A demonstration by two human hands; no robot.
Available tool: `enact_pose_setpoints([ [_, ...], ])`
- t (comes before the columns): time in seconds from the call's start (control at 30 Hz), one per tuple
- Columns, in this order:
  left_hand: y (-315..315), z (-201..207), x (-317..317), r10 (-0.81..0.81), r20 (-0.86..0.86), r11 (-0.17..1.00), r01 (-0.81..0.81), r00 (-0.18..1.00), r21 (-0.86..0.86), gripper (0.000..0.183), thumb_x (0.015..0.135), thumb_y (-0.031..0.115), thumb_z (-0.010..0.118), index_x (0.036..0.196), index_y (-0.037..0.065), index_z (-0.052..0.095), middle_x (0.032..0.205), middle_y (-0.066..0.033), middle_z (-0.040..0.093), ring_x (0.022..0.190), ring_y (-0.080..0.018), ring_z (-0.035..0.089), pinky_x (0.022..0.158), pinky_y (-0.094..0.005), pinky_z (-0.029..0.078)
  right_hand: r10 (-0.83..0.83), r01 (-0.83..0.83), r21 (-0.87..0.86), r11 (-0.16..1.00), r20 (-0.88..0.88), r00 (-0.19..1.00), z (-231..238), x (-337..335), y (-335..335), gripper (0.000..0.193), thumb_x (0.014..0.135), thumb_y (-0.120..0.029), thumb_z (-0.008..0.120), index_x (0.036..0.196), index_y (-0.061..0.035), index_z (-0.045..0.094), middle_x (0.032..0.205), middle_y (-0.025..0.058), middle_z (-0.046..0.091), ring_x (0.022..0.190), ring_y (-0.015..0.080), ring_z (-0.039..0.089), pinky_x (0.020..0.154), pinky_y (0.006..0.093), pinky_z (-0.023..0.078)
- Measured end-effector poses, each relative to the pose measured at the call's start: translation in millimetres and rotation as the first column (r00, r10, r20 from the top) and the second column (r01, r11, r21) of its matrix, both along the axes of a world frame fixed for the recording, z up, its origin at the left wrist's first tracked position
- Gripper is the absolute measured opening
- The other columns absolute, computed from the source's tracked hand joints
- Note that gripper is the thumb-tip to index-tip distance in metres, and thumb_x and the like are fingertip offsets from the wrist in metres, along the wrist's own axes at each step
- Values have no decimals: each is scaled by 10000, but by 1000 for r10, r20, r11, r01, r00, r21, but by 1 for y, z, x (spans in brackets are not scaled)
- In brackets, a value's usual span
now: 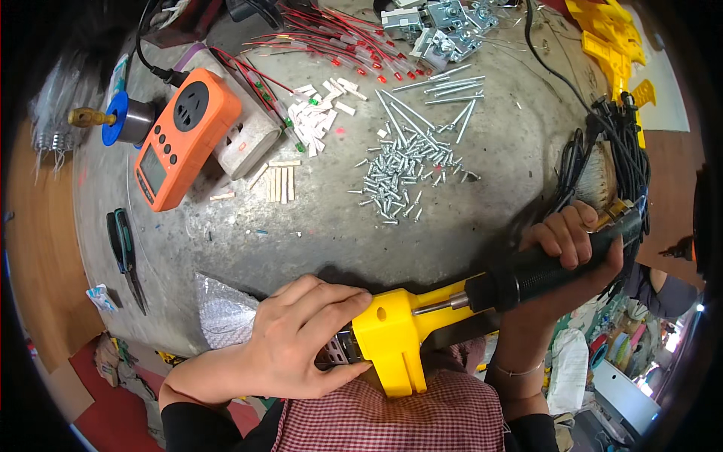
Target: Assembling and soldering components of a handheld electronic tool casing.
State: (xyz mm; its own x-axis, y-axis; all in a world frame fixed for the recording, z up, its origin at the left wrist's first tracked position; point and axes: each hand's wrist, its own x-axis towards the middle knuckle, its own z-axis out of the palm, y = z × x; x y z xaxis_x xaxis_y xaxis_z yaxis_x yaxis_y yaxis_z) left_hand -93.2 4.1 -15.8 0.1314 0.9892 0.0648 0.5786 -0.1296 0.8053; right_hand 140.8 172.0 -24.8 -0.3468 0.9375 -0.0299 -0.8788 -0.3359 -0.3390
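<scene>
My left hand point(290, 339) is closed around one end of a yellow plastic housing point(388, 328), thumb below and fingers on top. A slotted metal part point(340, 349) shows between that hand and the housing. My right hand point(566, 235) grips a black power screwdriver point(527, 271), held sideways and pointing left. Its steel bit point(435, 306) reaches to the yellow housing; the tip is hidden inside. Both lie low over my checkered apron point(376, 422), at the table's near edge.
On the grey table point(316, 200) lie a pile of screws point(399, 169), white strips point(312, 120), red-wired indicator lights point(361, 53), metal brackets point(444, 30) and cutters point(124, 256). An orange power meter point(184, 139) and solder spool point(132, 120) stand left. Black cables point(625, 151) and yellow parts point(610, 45) lie right.
</scene>
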Motion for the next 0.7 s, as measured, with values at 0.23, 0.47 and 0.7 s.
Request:
enact_pose_setpoints([
  [0.23, 4, 1, 0, -33, 15, 998, 32, 999, 46, 623, 630, 246, 841, 1128, -50, 613, 1073, -184, 650, 849, -328, 643, 714, -381, 541, -40, 39, 18, 999, 41, 998, 4, -1, -1, 372, 936, -399, 545, 1015, -39, 497, 720, -6, 475, 631, 102, 463, 680, 291, 420],
  [0.47, -6, 0, 3, 18, -85, 998, -13, 996, 61, 672, 670, 334, 847, 1196, -6, 606, 1124, -170, 670, 935, -345, 657, 802, -403, 525, -120, 107, 93, 990, 153, 981, 22, 5, -5, 408, 935, -415, 527, 1067, -31, 492, 719, -10, 453, 616, 98, 432, 654, 268, 395],
  [0.7, -17, 13, 13, 98, -128, 995, -98, 987, 6, 705, 753, 428, 785, 1254, -21, 573, 1158, -167, 639, 1013, -348, 610, 891, -407, 481, -84, -170, 497, 851, 447, 891, 92, 14, -6, 831, 859, -410, 553, 1454, 50, 199, 863, 70, 391, 789, 169, 402, 816, 357, 358],
])
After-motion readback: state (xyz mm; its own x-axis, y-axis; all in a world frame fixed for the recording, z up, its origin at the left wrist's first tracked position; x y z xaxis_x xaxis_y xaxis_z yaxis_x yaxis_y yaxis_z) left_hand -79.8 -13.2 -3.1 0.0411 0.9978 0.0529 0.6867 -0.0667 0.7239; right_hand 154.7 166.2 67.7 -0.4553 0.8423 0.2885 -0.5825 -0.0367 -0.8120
